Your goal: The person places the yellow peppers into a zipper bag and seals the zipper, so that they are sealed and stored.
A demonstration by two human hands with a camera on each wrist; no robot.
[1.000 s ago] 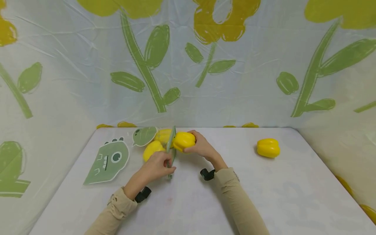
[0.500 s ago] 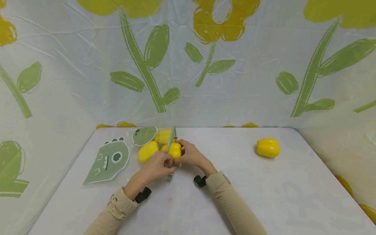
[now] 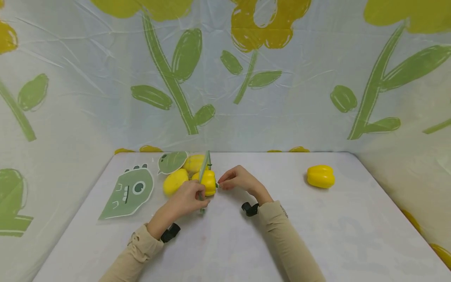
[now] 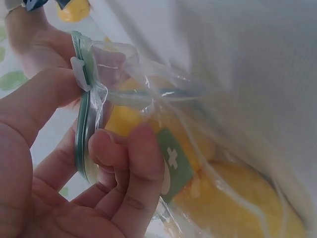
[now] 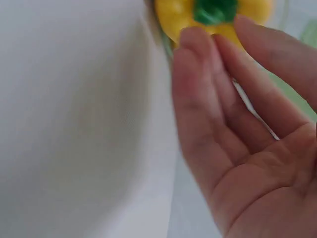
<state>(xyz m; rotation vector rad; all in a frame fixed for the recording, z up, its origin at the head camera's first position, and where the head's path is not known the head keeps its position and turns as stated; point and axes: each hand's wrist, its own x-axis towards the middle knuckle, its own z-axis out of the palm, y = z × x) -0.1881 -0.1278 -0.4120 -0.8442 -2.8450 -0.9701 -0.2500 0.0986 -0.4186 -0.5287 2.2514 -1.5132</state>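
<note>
A clear slider zip bag (image 3: 141, 188) with green cartoon prints lies at left, its mouth facing right. My left hand (image 3: 184, 197) pinches the bag's green zip edge; the white slider (image 4: 79, 73) shows by its fingers in the left wrist view. Inside are yellow bell peppers, one in front (image 3: 175, 183) and one behind (image 3: 193, 162). Another yellow bell pepper (image 3: 210, 183) sits in the mouth, green stem (image 5: 215, 10) pointing right. My right hand (image 3: 243, 182) has extended fingers, their tips at that stem; whether they touch it I cannot tell.
A single yellow bell pepper (image 3: 320, 176) lies on the white tabletop (image 3: 282, 243) at the right. Behind the table hangs a flower-printed cloth (image 3: 299, 98), which also runs along both sides.
The right hand carried the bell pepper leftward into the bag's mouth, let go of its body and drew back to the stem. The front pepper shifted left. The left hand stayed put.
</note>
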